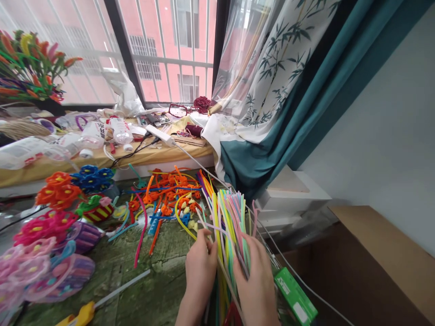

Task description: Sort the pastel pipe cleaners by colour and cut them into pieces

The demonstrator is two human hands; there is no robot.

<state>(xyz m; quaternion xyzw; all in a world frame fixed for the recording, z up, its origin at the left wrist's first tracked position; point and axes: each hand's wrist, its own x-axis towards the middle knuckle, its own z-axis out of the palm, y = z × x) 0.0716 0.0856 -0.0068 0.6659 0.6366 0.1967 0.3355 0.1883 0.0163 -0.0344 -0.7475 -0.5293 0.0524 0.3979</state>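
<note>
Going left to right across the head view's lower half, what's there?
Orange fuzzy flowers, red and yellow striped pot, blue tube, left hand, pastel fuzzy stem bundle, right hand, green printed box, brown cardboard box.

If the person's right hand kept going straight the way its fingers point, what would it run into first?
The bundle of pastel fuzzy stems, most likely: the fingers of the right hand lie right against it, though exact depth is unclear.

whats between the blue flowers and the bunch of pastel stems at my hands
A loose tangle of orange flowers and orange, yellow and blue stems lies between the blue flowers and the bunch, as the head view shows.
</note>
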